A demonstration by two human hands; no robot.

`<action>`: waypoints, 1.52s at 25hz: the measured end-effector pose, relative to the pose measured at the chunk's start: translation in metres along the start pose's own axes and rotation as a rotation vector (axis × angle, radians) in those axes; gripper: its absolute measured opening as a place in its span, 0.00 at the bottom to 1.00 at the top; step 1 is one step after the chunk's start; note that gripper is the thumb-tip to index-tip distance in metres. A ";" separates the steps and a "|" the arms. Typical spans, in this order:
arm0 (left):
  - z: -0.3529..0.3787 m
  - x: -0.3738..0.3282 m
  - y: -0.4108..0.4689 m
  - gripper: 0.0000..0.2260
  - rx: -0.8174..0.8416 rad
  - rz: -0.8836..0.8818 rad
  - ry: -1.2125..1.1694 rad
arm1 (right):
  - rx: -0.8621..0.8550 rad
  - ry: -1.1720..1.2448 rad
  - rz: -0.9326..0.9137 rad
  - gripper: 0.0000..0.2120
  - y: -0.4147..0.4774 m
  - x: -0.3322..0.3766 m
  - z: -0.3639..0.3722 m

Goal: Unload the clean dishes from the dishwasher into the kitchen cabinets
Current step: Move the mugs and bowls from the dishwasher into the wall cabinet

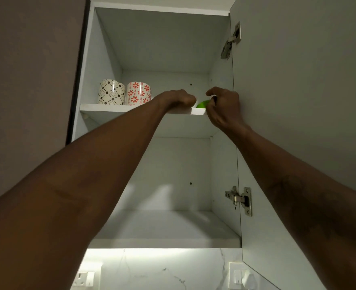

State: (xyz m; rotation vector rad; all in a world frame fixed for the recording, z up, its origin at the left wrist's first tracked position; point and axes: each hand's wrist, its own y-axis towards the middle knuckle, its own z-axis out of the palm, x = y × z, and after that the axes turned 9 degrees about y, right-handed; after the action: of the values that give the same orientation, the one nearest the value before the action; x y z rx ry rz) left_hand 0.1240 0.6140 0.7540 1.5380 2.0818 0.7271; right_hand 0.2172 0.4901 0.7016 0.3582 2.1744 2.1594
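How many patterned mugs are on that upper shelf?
2: the brown-patterned mug far left on the upper shelf, the red-flowered mug right beside it. The left hand and right hand could hide others.

Marble-veined backsplash (162, 268) brightly lit, white wall socket (85, 278) at its lower left — switch plate (239, 276) at lower right

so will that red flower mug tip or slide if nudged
Probably slides: the red flower mug looks squat and sits flat on the shelf. Glossy glaze suggests breakable ceramic. Nudged left, it would likely knock the brown-patterned mug close beside it.
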 end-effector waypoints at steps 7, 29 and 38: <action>-0.004 0.020 -0.085 0.22 -0.200 0.199 0.164 | -0.002 -0.034 0.026 0.17 -0.066 0.035 -0.035; 0.158 -0.088 -0.425 0.33 0.360 0.300 -0.093 | 0.557 -0.336 0.444 0.27 -0.400 0.147 -0.262; 0.278 -0.239 -0.582 0.35 0.752 0.336 -0.077 | 0.816 -0.320 0.697 0.28 -0.565 0.102 -0.421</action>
State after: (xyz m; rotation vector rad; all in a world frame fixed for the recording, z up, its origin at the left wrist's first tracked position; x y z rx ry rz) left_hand -0.0544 0.2856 0.1765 2.2984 2.1785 -0.0578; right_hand -0.0370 0.1018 0.1619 1.5553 2.8632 1.0830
